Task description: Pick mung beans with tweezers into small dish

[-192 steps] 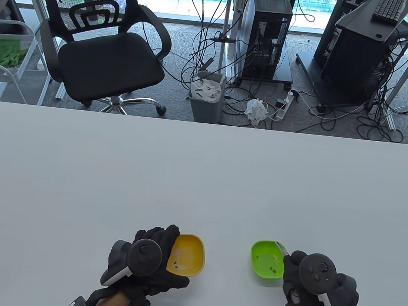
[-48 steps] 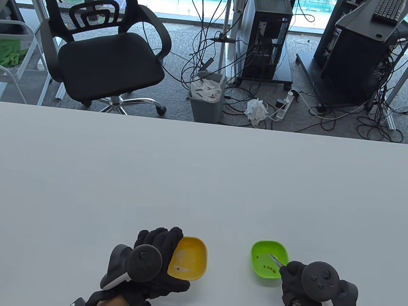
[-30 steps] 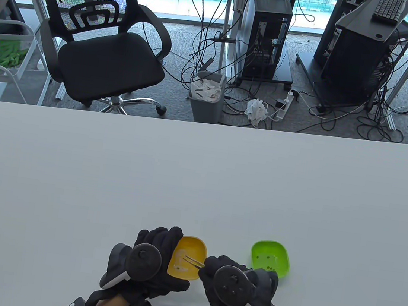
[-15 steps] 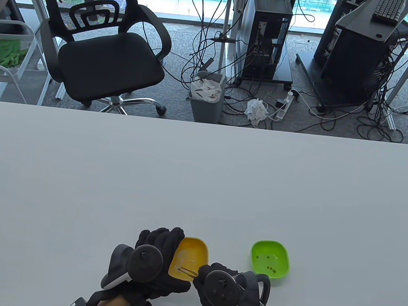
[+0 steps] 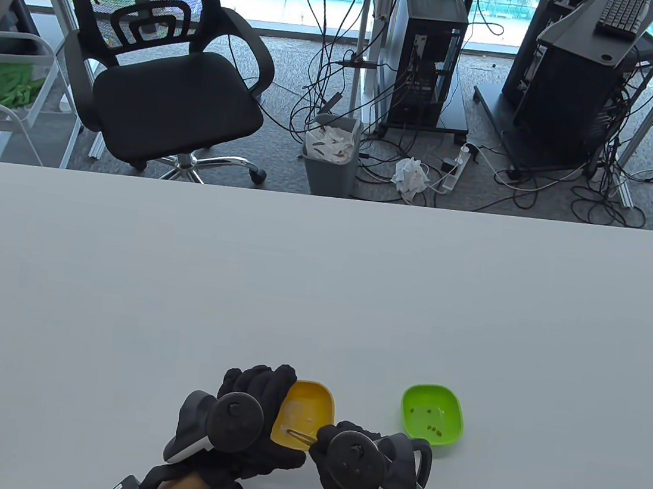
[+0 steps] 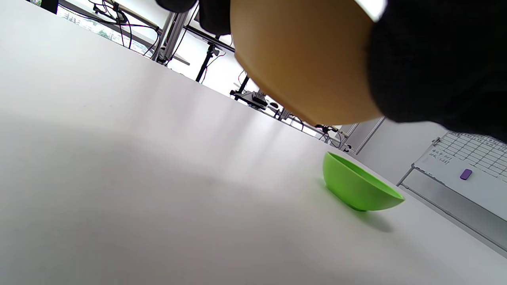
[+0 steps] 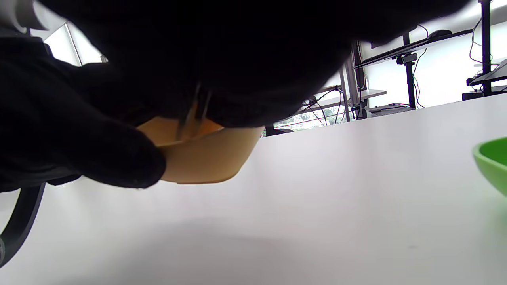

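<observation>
My left hand (image 5: 246,420) grips the yellow dish (image 5: 307,413) by its left side and holds it tilted, lifted off the table; its underside fills the top of the left wrist view (image 6: 305,59). My right hand (image 5: 361,459) holds metal tweezers (image 5: 297,435) with their tips down inside the yellow dish near its front wall; they also show in the right wrist view (image 7: 194,114). The green dish (image 5: 432,413) stands on the table to the right with several mung beans (image 5: 434,430) in it. I cannot tell whether a bean sits between the tweezer tips.
The white table (image 5: 296,288) stretches far beyond the dishes. Behind its far edge are an office chair (image 5: 163,73), a waste bin (image 5: 331,155) and computer towers with cables on the floor.
My right hand came from the green dish leftward to the yellow dish. Over the last half second the tweezer tips sank slightly deeper into the yellow dish. The left hand held still.
</observation>
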`<state>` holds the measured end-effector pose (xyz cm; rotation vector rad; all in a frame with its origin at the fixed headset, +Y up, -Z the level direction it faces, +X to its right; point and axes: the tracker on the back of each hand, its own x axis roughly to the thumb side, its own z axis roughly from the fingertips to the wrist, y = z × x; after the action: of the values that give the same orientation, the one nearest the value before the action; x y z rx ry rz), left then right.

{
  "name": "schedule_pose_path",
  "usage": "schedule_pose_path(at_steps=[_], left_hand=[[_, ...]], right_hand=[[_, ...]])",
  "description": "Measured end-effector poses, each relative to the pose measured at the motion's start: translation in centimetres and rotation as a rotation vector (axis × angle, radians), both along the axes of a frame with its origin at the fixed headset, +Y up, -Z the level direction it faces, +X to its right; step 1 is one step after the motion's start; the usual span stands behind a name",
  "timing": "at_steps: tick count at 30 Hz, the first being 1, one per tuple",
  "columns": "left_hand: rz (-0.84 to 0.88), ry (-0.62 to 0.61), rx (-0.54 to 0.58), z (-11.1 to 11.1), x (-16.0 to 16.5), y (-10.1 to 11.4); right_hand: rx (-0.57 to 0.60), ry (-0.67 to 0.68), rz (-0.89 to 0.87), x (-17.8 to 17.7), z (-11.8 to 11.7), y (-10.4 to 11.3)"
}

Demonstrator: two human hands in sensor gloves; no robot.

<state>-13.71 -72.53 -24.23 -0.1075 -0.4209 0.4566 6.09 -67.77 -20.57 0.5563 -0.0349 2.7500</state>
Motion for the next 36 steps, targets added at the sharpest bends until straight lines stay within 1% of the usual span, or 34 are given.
schedule_pose_path(at_steps=[4, 8, 10, 11, 14, 15, 16, 18, 20, 21, 23, 26, 36], left_hand=[[0.004, 0.001, 0.001, 0.0, 0.0, 0.0], [0.009, 0.007, 0.0, 0.0, -0.1, 0.0], [0.01, 0.013, -0.003, -0.1, -0.2, 0.0], [0.013, 0.015, -0.004, -0.1, -0.2, 0.0], [0.022, 0.02, -0.003, -0.1, -0.4, 0.1], [0.024, 0.019, -0.004, -0.1, -0.4, 0.1], [0.023, 0.019, -0.004, -0.1, -0.4, 0.1], [0.024, 0.013, -0.003, -0.1, -0.4, 0.1], [0.02, 0.011, 0.0, -0.1, -0.4, 0.1], [0.022, 0.009, 0.001, -0.1, -0.4, 0.1], [0.023, 0.012, 0.002, -0.1, -0.4, 0.1], [0.034, 0.012, -0.001, -0.1, -0.5, 0.1], [0.024, 0.001, -0.003, -0.1, -0.4, 0.0]], right_hand=[[0.029, -0.042, -0.054, 1.4, 0.1, 0.8], [0.065, -0.113, -0.105, 4.0, 0.1, 1.9], [0.09, -0.184, -0.13, 6.2, -0.1, 2.7], [0.1, -0.202, -0.13, 6.7, -0.1, 2.8], [0.138, -0.347, -0.12, 10.6, -0.4, 3.6], [0.129, -0.4, -0.108, 11.9, -0.5, 3.6], [0.124, -0.418, -0.103, 12.3, -0.6, 3.5], [0.094, -0.504, -0.079, 14.3, -0.9, 2.5], [0.053, -0.545, -0.062, 15.2, -1.2, 1.4], [0.01, -0.554, -0.073, 15.8, -1.5, 0.4], [-0.028, -0.559, -0.097, 16.2, -1.7, -0.2], [-0.024, -0.571, -0.082, 16.5, -1.7, -0.3], [-0.071, -0.56, -0.066, 16.1, -1.9, -1.3]])
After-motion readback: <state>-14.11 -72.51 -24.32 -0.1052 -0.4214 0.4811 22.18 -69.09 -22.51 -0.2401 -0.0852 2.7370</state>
